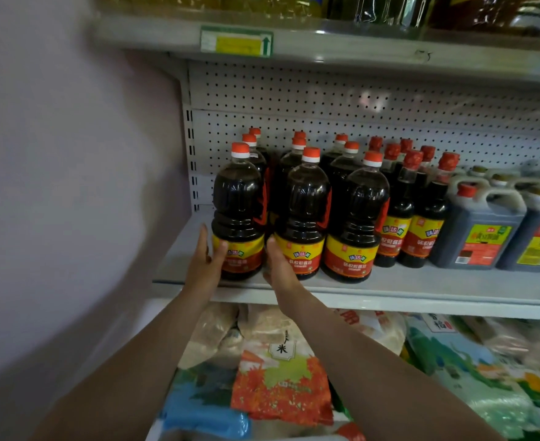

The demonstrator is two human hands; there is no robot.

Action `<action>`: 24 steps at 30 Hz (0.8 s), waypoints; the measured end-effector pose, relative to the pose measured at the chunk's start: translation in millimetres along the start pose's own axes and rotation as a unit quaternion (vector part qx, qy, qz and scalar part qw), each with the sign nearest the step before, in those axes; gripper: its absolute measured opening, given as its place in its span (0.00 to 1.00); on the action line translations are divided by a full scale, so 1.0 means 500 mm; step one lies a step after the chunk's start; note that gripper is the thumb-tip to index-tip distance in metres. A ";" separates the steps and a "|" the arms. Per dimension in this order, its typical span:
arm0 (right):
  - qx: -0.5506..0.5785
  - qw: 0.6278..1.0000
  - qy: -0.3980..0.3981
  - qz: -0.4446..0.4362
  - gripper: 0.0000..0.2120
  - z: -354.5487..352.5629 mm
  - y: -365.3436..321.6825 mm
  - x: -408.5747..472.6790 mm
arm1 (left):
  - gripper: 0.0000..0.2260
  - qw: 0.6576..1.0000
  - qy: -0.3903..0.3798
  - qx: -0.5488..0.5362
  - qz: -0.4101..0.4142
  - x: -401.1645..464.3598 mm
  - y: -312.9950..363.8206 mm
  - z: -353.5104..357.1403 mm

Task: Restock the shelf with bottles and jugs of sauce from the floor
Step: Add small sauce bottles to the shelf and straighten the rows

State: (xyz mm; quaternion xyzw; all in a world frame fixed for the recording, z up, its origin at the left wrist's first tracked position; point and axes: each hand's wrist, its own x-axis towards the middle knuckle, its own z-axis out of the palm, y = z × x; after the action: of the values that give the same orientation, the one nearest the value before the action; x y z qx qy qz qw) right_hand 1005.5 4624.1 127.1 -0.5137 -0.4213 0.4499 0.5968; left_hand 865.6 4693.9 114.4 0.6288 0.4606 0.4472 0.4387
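Left hand: the left hand [203, 265] is cupping the left side of the front-left sauce bottle [238, 214], thumb across its label, fingers [202, 241] lying straight up along its far side.
Right hand: the right hand [280, 265] is pressing against that bottle's right side, low down, in the gap beside the next bottle [303, 214]; its fingers are hidden behind the bottle, so I cannot tell how they are lying.
Held bottle: it is standing upright at the front left corner of the shelf [421, 286], first in a row of orange-capped bottles.
Further right: slimmer bottles [399, 211] and handled jugs [481, 224] are standing on the same shelf.
Below: bags of rice [281, 377] are lying stacked.
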 end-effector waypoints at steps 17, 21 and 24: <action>-0.028 0.997 0.061 -0.048 0.20 0.041 -0.003 -0.033 | 0.31 0.998 -0.003 -0.004 0.062 0.003 0.003 0.009; -0.067 0.987 0.111 -0.096 0.25 0.064 0.027 -0.065 | 0.26 0.996 0.004 -0.018 0.084 -0.031 -0.003 0.022; -0.095 0.982 0.120 -0.107 0.23 0.078 0.050 -0.075 | 0.25 0.993 0.011 -0.044 0.111 -0.064 -0.017 0.036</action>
State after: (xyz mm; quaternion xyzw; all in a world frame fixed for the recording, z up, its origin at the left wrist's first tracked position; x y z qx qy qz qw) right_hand 955.9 4598.4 105.6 -0.5705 -0.4402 0.2763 0.6359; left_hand 875.9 4661.9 97.4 0.6513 0.3726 0.5199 0.4083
